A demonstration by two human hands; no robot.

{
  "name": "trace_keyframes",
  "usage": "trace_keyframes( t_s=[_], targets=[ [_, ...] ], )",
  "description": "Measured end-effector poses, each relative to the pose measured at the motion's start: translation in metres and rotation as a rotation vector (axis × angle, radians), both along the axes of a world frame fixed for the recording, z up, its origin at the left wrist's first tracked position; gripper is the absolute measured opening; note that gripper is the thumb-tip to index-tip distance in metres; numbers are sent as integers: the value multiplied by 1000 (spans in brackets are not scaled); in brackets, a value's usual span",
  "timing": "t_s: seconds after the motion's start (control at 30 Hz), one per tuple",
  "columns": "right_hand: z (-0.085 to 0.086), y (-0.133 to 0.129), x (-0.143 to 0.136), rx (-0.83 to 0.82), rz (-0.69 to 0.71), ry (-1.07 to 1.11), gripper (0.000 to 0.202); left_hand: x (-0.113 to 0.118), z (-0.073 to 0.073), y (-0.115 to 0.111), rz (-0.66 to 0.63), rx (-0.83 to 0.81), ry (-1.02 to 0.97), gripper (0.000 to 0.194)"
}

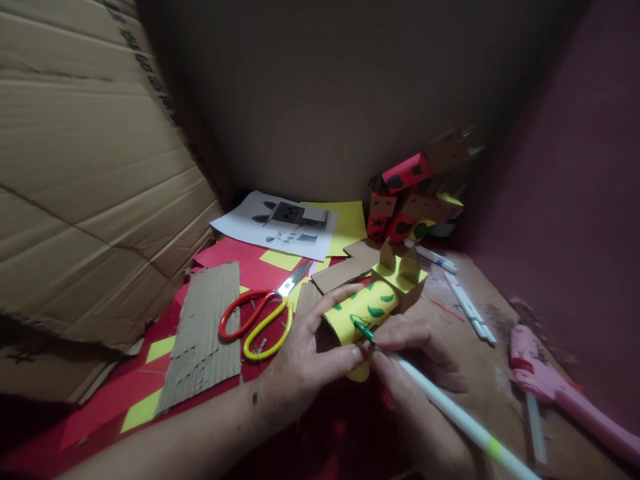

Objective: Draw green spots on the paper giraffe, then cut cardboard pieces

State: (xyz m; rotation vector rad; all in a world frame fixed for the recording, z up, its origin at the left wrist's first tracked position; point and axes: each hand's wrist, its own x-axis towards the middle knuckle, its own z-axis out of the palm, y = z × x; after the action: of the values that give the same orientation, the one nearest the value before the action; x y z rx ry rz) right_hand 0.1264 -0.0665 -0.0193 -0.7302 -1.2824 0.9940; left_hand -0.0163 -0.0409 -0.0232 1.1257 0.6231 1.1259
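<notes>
A yellow paper tube with green leaf-like marks lies tilted in my left hand, thumb and fingers closed around its near end. At its far end is a yellow box-shaped piece with two upright cardboard ears. In my right hand is a white marker pen, pinched near its green tip. That tip touches the tube's surface at a green outline. To the left of my left hand lie scissors with one red and one yellow handle, blades pointing away.
A corrugated cardboard piece lies left of the scissors on red paper. Behind are a printed sheet and yellow paper. Decorated tubes stack at the back right. Markers and a pink glue gun lie at right.
</notes>
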Motion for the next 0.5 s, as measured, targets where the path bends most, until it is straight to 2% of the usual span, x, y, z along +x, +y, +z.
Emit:
trace_keyframes(
  t_s=[0.17, 0.5],
  targets=[
    [4, 2, -1, 45, -15, 8, 15, 0, 1, 0, -12, -13, 3, 60],
    [5, 0, -2, 4, -47, -2, 14, -1, 1, -1, -11, 2, 2, 59]
  ],
)
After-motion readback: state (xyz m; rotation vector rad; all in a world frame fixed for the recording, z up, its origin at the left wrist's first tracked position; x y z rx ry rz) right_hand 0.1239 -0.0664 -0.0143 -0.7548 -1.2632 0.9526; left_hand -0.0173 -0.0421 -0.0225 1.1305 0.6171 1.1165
